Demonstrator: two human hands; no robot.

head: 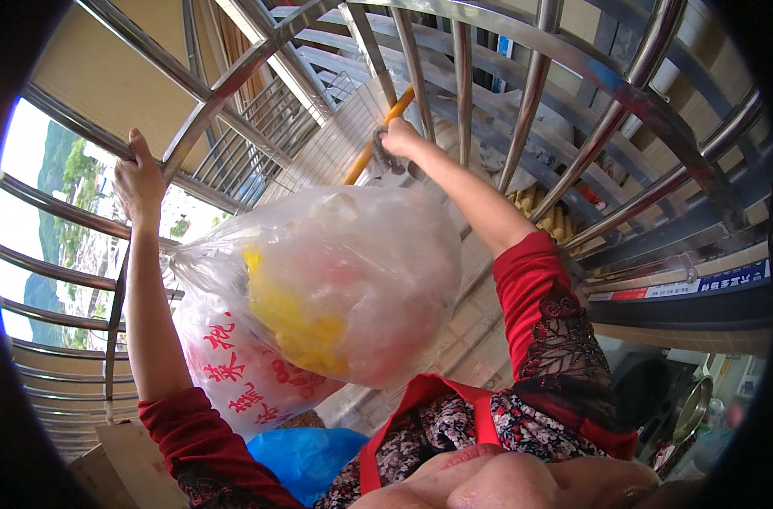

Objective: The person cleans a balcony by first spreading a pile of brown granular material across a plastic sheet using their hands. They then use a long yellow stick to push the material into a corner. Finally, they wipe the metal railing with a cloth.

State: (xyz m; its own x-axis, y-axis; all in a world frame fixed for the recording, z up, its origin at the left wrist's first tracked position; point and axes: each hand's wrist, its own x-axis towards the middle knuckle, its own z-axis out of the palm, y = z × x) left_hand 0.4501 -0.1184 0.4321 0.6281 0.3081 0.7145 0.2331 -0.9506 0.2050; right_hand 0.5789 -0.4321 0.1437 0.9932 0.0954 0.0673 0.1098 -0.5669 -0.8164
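My left hand [141, 181] is closed around a stainless steel railing bar [87, 130] at the upper left. Out ahead, my right hand [400, 137] holds a bunched grey cloth [386, 156] against an orange-yellow pole [359, 164]. Whether the fingers also wrap the pole is hard to see. Between my arms hangs a large clear plastic bag [386, 254], gathered at its left end, with yellow and pinkish contents showing through. Partly behind it is a second plastic bag [233, 375] with red writing. Neither hand touches the bags.
Curved steel bars [462, 95] surround the space above and right. A wire rack [253, 133] stands behind the bags. A blue plastic bag [303, 455] and a cardboard box [135, 458] lie low on the left. At lower right is a pan [693, 410].
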